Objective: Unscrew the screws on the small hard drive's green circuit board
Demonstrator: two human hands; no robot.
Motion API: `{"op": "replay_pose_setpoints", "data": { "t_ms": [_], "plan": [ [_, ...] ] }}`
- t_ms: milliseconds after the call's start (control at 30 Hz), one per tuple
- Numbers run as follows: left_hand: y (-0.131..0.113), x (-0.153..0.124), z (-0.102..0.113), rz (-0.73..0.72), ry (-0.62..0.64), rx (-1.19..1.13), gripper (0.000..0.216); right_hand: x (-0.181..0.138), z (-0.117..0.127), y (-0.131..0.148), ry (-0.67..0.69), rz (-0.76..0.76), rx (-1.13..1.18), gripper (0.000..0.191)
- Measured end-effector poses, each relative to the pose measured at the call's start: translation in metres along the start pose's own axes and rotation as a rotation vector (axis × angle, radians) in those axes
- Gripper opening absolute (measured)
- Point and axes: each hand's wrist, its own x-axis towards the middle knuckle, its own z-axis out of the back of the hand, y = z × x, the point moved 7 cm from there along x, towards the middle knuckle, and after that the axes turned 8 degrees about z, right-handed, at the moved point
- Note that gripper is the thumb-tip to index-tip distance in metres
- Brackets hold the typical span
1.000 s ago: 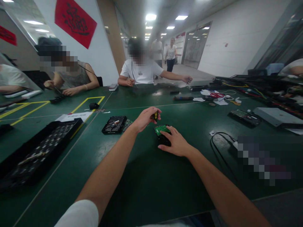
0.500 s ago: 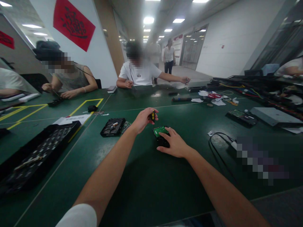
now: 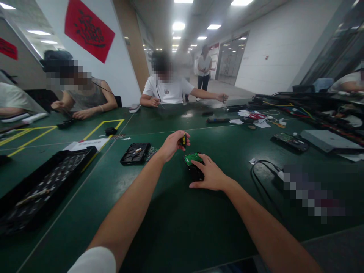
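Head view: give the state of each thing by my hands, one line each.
left hand, closed around the screwdriver.
screwdriver, gripped, tip hidden.
right hand, open, flat on the hard drive.
hard drive, green circuit board up, on the table.
second hard drive, flat on the table, untouched.
cable, looped loose on the table.

An electronics workshop. A long green-matted bench (image 3: pixel 176 227) carries a drive with a bare green circuit board (image 3: pixel 193 158) at 12 o'clock, an opened hard drive (image 3: pixel 135 153) at 11, a black compartment tray (image 3: pixel 42 185) at 9, and loose boards (image 3: pixel 288 139) and cables (image 3: pixel 284 103) at 2. Yellow tape (image 3: pixel 105 122) marks bays at 10; other workers (image 3: pixel 167 89) sit at the far edge, under ceiling panel lights (image 3: pixel 178 25).
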Motion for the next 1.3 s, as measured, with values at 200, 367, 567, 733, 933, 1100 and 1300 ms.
{"op": "replay_pose_setpoints", "data": {
  "t_ms": [200, 367, 567, 733, 933, 1100, 1300],
  "plan": [
    [0.002, 0.001, 0.002, -0.003, -0.029, -0.004, 0.033, 0.0, 0.0, 0.001, -0.029, 0.015, -0.019, 0.116],
    [0.004, 0.003, 0.004, 0.003, -0.044, 0.008, 0.033, 0.0, -0.001, 0.0, -0.03, 0.007, -0.034, 0.115],
    [0.004, 0.004, 0.005, -0.015, -0.048, -0.002, 0.033, 0.003, -0.004, 0.003, -0.043, -0.01, -0.071, 0.108],
    [0.003, 0.003, 0.004, -0.029, -0.04, 0.0, 0.032, 0.005, -0.006, 0.003, -0.055, -0.007, -0.1, 0.104],
    [-0.006, -0.001, 0.002, -0.061, -0.043, -0.007, 0.029, 0.01, -0.006, -0.002, -0.073, 0.001, -0.127, 0.101],
    [-0.011, -0.003, 0.006, -0.12, -0.123, 0.033, 0.029, 0.013, -0.007, -0.004, -0.075, 0.006, -0.134, 0.1],
    [-0.01, -0.003, 0.008, -0.137, -0.179, 0.038, 0.033, 0.012, -0.007, -0.002, -0.064, 0.019, -0.1, 0.1]
  ]
}}
